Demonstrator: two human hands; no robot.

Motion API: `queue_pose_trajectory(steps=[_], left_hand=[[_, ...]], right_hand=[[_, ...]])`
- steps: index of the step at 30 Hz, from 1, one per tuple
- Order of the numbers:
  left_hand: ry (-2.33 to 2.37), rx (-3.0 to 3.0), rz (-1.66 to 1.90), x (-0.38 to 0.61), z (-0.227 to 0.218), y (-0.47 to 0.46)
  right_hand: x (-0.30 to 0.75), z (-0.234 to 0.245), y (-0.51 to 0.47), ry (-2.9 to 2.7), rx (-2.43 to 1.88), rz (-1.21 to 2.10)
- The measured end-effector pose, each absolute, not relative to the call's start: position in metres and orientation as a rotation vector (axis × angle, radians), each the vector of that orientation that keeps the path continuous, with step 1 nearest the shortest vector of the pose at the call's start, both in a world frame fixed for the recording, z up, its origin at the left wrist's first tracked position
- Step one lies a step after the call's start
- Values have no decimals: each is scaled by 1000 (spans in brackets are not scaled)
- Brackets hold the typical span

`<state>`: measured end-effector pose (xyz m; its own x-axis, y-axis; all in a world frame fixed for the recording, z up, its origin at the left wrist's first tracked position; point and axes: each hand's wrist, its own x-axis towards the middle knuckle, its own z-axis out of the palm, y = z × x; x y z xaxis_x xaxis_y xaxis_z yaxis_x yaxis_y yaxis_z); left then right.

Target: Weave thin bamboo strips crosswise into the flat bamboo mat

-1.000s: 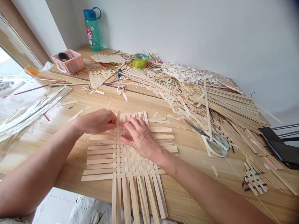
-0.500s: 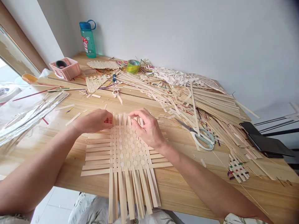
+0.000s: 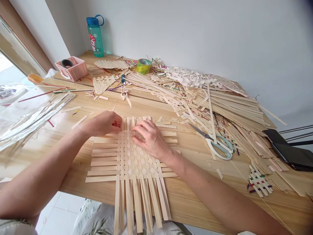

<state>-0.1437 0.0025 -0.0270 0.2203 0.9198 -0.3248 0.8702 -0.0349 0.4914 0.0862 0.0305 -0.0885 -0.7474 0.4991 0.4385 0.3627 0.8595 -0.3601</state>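
Observation:
A woven mat of pale flat wooden strips [image 3: 133, 160] lies at the table's front edge, with long loose strips hanging over toward my lap. My left hand [image 3: 106, 124] is closed at its upper left corner, fingers curled around the end of a crosswise wooden strip [image 3: 124, 132]; the fingertips are partly hidden. Over the upper middle of the weave rests my right hand [image 3: 151, 138]. Its thumb and forefinger are apart, and the tips touch the upright strips near the top row.
Scissors [image 3: 212, 142] lie open right of the mat. Behind them spread heaps of loose strips [image 3: 234, 107] and a small coloured weave [image 3: 260, 181]. A tape roll [image 3: 143, 66], pink basket [image 3: 79, 68], water bottle [image 3: 96, 37] and black phone [image 3: 292, 151] stand or lie farther out.
My right hand has shifted left along the upper rows, closer to my left hand. The left hand stays at the corner. The view has swung slightly.

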Motion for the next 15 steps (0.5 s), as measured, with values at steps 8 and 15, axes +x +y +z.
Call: queue_pose_trajectory(steps=[8,15], left_hand=[[1395,2329,116,-146,-30,4],[1348,2493,97,-145,-34,3]], right_hand=[[87,-85,32,-2535,-631,329],[88,-90,34,-2507,-603,333]])
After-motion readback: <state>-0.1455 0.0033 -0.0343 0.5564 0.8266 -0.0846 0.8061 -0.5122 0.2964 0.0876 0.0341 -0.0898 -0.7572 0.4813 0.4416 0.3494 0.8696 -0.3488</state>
